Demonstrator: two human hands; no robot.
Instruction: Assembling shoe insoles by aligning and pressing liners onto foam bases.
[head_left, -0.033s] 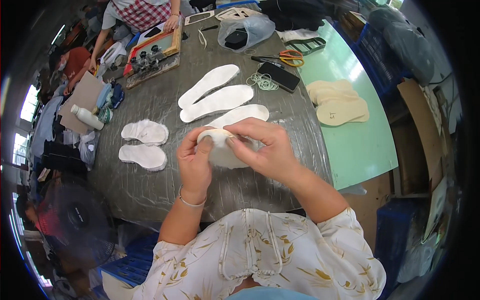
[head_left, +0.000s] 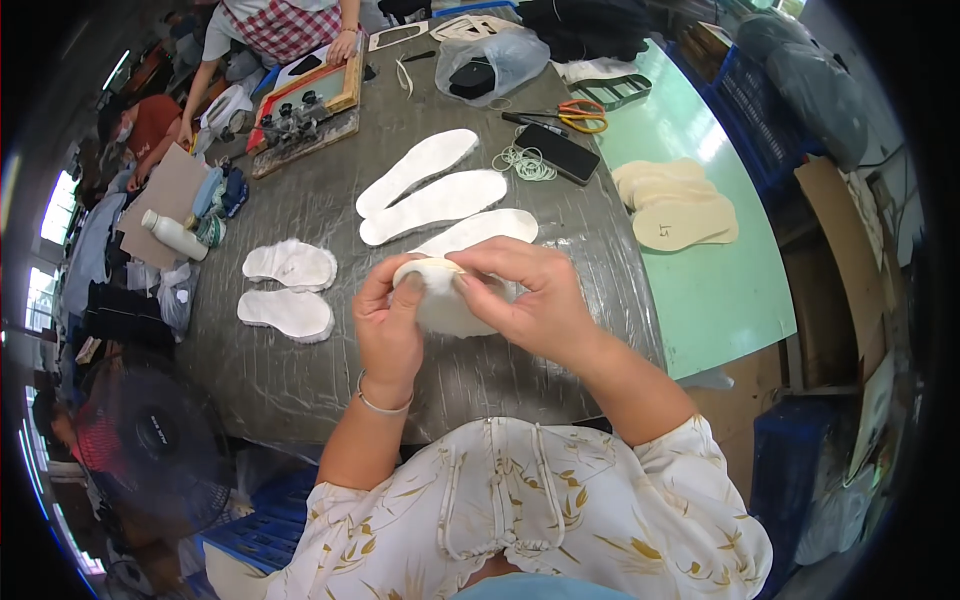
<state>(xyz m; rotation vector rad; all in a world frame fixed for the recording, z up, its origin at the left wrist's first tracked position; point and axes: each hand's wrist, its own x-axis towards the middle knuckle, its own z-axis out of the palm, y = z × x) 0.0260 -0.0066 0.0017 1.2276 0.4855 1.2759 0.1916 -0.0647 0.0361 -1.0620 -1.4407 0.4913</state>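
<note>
Pinching 1 insole (head_left: 455,312), left hand (head_left: 388,322) and right hand (head_left: 532,298) seem midway; 2 insoles (head_left: 286,315) look done, 3 soles (head_left: 434,207) unfinished.

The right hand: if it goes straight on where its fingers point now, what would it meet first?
The right hand pinches the white fluffy piece, so that comes first; beyond it, the fingers would probably meet the left hand, though depth is unclear.
</note>
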